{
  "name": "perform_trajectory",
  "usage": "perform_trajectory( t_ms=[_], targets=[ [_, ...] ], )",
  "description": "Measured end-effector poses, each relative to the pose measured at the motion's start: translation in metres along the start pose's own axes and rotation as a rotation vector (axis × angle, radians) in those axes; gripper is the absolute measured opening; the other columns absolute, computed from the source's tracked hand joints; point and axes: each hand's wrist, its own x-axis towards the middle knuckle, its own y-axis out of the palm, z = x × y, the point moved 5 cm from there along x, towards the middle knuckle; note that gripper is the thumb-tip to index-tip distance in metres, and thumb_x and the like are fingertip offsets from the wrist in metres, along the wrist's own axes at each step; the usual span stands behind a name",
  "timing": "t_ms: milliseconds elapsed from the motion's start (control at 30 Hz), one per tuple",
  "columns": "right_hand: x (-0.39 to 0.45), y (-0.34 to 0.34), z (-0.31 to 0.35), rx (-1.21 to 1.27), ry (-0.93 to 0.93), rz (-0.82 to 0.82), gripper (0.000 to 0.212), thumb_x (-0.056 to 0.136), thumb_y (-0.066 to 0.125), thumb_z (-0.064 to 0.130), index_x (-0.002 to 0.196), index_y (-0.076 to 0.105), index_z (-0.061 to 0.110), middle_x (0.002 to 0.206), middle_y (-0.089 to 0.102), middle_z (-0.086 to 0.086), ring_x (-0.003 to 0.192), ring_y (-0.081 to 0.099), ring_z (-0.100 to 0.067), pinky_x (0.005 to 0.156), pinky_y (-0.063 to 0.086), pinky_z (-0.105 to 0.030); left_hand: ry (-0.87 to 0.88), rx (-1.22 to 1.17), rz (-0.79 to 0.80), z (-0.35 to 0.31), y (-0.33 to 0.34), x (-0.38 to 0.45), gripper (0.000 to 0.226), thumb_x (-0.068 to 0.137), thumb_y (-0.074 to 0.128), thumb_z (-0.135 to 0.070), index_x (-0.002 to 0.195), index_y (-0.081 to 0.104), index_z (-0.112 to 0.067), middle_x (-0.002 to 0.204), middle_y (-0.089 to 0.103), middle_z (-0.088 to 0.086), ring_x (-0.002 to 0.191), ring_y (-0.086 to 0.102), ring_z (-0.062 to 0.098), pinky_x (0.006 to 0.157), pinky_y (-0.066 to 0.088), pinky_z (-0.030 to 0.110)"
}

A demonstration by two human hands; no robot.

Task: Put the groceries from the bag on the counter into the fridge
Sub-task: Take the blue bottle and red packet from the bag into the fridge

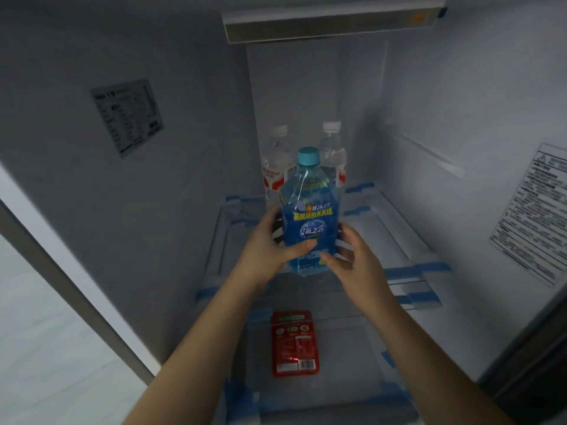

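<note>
A blue drink bottle (310, 210) with a teal cap and blue label stands upright at the front of a glass fridge shelf (386, 237). My left hand (270, 243) wraps its left side and my right hand (352, 256) grips its lower right side. Behind it, at the back of the same shelf, stand two clear water bottles (333, 148) with white caps and red-and-white labels. A red flat packet (294, 345) lies on the level below, seen through the glass.
The open fridge's grey walls close in on the left and right, with a label sticker (127, 118) on the left wall and a warning sticker (534, 210) on the right. Blue tape strips (417, 268) mark shelf edges. A shelf (331, 23) runs overhead.
</note>
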Motion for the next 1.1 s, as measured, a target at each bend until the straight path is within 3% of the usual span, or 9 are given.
perform_trajectory(
  t_ms=[67,167,267,400,600,767,1000,1100],
  targets=[
    [-0.003,0.002,-0.002,-0.056,-0.004,-0.007,0.053,0.087,0.069,0.016,0.130,0.043,0.031,0.118,0.057,0.019,0.103,0.054,0.018,0.081,0.045,-0.004,0.047,0.075,-0.113,0.003,0.000,-0.010,0.092,0.067,0.089,-0.030,0.143,0.038,-0.028,0.131,0.057,-0.011,0.117,0.054,-0.002,0.091,0.050,0.019],
    [-0.001,0.004,-0.003,-0.145,-0.022,-0.033,0.054,0.084,0.072,0.022,0.131,0.046,0.029,0.118,0.059,0.014,0.102,0.056,0.013,0.082,0.046,-0.006,0.094,0.162,-0.254,0.010,0.004,-0.021,0.088,0.067,0.088,-0.032,0.140,0.039,-0.030,0.125,0.058,-0.007,0.110,0.056,0.001,0.086,0.052,0.019],
    [0.003,0.005,-0.004,-0.227,-0.032,-0.052,0.055,0.083,0.073,0.028,0.131,0.048,0.023,0.123,0.061,0.006,0.105,0.059,-0.001,0.087,0.053,-0.023,0.094,0.213,-0.325,0.018,0.007,-0.022,0.078,0.070,0.085,-0.036,0.137,0.044,-0.028,0.125,0.059,-0.005,0.110,0.057,0.003,0.089,0.052,0.024],
    [0.008,0.007,-0.006,-0.290,-0.024,-0.082,0.055,0.082,0.074,0.030,0.131,0.049,0.019,0.124,0.061,0.000,0.107,0.060,-0.010,0.089,0.053,-0.034,0.079,0.181,-0.300,0.026,0.010,-0.016,0.076,0.076,0.082,-0.033,0.141,0.043,-0.027,0.128,0.057,-0.003,0.114,0.056,0.002,0.096,0.052,0.030],
    [0.020,0.014,-0.011,-0.339,-0.021,-0.119,0.054,0.083,0.073,0.032,0.130,0.049,0.021,0.122,0.061,0.001,0.108,0.060,-0.014,0.089,0.054,-0.042,0.035,0.132,-0.276,0.032,0.007,-0.003,0.077,0.081,0.079,-0.027,0.147,0.039,-0.027,0.134,0.056,-0.002,0.119,0.054,0.000,0.086,0.047,0.006],
    [0.030,0.016,-0.013,-0.336,-0.011,-0.131,0.053,0.082,0.074,0.030,0.128,0.051,0.019,0.120,0.062,0.001,0.105,0.061,-0.014,0.088,0.054,-0.043,0.048,0.130,-0.266,0.037,0.007,0.009,0.071,0.084,0.076,-0.023,0.146,0.042,-0.025,0.135,0.059,-0.004,0.122,0.055,0.002,0.096,0.050,0.021],
    [0.039,0.018,-0.011,-0.360,-0.008,-0.137,0.051,0.083,0.074,0.027,0.127,0.051,0.017,0.120,0.063,-0.002,0.107,0.061,-0.017,0.088,0.054,-0.043,0.041,0.122,-0.275,0.037,0.005,0.019,0.068,0.084,0.076,-0.018,0.145,0.044,-0.020,0.136,0.059,-0.002,0.125,0.054,0.007,0.089,0.046,0.006],
    [0.041,0.019,-0.010,-0.367,0.000,-0.132,0.051,0.083,0.074,0.026,0.127,0.051,0.016,0.120,0.064,-0.003,0.106,0.061,-0.018,0.088,0.053,-0.044,0.045,0.118,-0.266,0.035,0.004,0.021,0.066,0.085,0.076,-0.015,0.144,0.046,-0.019,0.134,0.061,-0.004,0.123,0.055,0.004,0.095,0.048,0.015]
  ],
)
